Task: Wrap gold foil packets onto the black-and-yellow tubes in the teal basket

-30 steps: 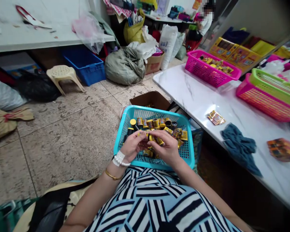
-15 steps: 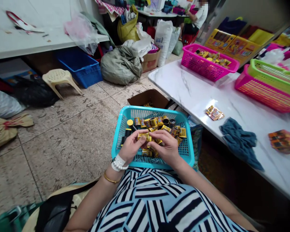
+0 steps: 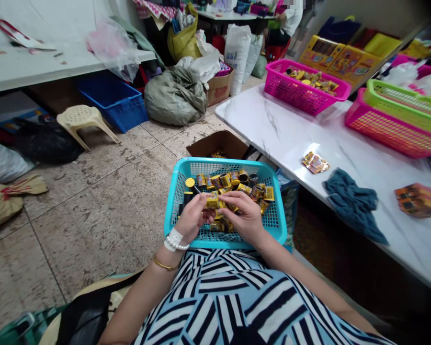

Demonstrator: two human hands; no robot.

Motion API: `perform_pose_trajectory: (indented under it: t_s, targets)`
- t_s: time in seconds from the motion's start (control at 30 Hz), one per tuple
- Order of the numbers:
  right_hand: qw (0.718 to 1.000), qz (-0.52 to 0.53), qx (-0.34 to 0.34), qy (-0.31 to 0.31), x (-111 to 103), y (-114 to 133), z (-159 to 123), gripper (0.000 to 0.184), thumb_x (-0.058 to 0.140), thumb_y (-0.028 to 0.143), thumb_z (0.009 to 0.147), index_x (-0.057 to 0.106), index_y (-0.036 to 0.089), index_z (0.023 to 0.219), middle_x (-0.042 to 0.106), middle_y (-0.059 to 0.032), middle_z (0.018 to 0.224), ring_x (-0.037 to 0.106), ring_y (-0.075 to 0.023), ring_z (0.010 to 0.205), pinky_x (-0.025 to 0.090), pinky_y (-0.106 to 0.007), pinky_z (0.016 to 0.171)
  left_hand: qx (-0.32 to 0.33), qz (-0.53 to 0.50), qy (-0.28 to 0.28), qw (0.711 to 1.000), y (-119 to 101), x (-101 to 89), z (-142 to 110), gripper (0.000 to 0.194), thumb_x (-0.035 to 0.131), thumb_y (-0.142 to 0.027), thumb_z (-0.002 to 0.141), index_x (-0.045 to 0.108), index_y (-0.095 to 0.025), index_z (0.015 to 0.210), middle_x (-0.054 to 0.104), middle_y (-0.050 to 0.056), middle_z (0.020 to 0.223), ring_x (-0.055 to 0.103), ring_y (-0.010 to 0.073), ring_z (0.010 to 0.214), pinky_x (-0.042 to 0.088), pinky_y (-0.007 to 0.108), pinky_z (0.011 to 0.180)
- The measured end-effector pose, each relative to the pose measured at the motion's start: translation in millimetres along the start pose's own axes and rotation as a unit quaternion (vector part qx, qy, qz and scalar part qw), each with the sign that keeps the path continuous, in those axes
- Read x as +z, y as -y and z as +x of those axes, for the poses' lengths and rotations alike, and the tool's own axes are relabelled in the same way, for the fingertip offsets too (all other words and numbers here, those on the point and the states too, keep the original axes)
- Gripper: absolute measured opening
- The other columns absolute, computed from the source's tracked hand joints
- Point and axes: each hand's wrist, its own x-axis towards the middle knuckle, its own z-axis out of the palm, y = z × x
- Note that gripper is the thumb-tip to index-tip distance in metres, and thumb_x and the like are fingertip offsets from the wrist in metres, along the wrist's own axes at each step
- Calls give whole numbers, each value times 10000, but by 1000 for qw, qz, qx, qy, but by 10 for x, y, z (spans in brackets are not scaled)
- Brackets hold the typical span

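Both hands meet over the left-middle part of a turquoise plastic basket (image 3: 277, 189) resting at my lap. Between their fingertips is a small yellow cylinder (image 3: 212, 201) with a printed label. My left hand (image 3: 192, 214) pinches its left end, while my right hand (image 3: 247, 212) has thumb and fingers closed at the right end. Beneath them lie several similar yellow labelled cylinders (image 3: 225, 180), some showing dark open ends. Black tubes with yellow caps (image 3: 189, 182) are by the basket's left side. My fingers partly hide the held cylinder and some pieces below.
A white marbled table (image 3: 262, 120) at right bears a pink basket (image 3: 290, 91) of similar pieces, printed sachets (image 3: 315, 163) and a blue cloth (image 3: 350, 201). An open cardboard box (image 3: 201, 146) stands beyond my basket. A stool (image 3: 84, 117) and sacks (image 3: 175, 98) occupy the floor. Another person sits far back.
The yellow cylinder, mostly covered by my fingers at first, now shows its label between both hands. My left fingers have shifted around it. The whole view has turned slightly.
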Motion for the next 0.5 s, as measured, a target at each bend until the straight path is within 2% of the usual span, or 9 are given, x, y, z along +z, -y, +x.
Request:
perform_pose_trajectory:
  t_s: [0.07, 0.13, 0.23, 0.3, 0.37, 0.5]
  targets:
    - [998, -39, -47, 24, -27, 33, -10, 288, 701, 217, 859, 725, 266, 1142, 696, -81, 1093, 673, -188, 1005, 571, -352, 892, -31, -21, -2, 999, 0, -7, 7, 528, 690, -611, 784, 635, -131, 997, 587, 6, 719, 518, 85, 570, 401, 188, 493]
    - [996, -61, -56, 21, -34, 67, -18, 308, 690, 221, 870, 701, 240, 1178, 699, -84, 1047, 678, -172, 920, 580, -325, 825, -21, -19, 9, 1000, -4, -12, 10, 426, 762, -510, 766, 626, -138, 921, 566, -13, 721, 491, 63, 572, 383, 166, 494]
    - [995, -79, -58, -5, -24, 107, -35, 299, 726, 242, 845, 701, 197, 1139, 703, -62, 895, 653, -144, 739, 568, -285, 699, 12, -18, 35, 999, -5, -18, -2, 374, 769, -458, 779, 617, -157, 939, 562, -22, 752, 487, 60, 596, 388, 168, 520]
    - [995, -85, -59, -9, -10, 113, -52, 272, 747, 258, 825, 712, 183, 1084, 699, -52, 839, 643, -143, 708, 556, -283, 679, 26, -12, 48, 998, 7, -26, -12, 368, 751, -466, 794, 618, -165, 960, 570, -18, 779, 492, 67, 617, 396, 176, 540]
    - [996, -80, -23, -6, 17, 85, -72, 238, 754, 281, 813, 723, 180, 1026, 692, -44, 798, 640, -146, 694, 548, -285, 667, 49, 14, 51, 997, 26, -38, -12, 351, 742, -453, 804, 628, -176, 986, 598, -4, 838, 522, 84, 676, 431, 191, 599]
    - [989, 22, 144, 23, 118, -40, -83, 239, 743, 352, 806, 719, 171, 960, 701, -42, 758, 647, -151, 654, 544, -275, 617, 111, 128, 26, 985, 21, -38, 15, 286, 735, -399, 812, 683, -182, 990, 652, 29, 956, 577, 134, 838, 480, 238, 774]
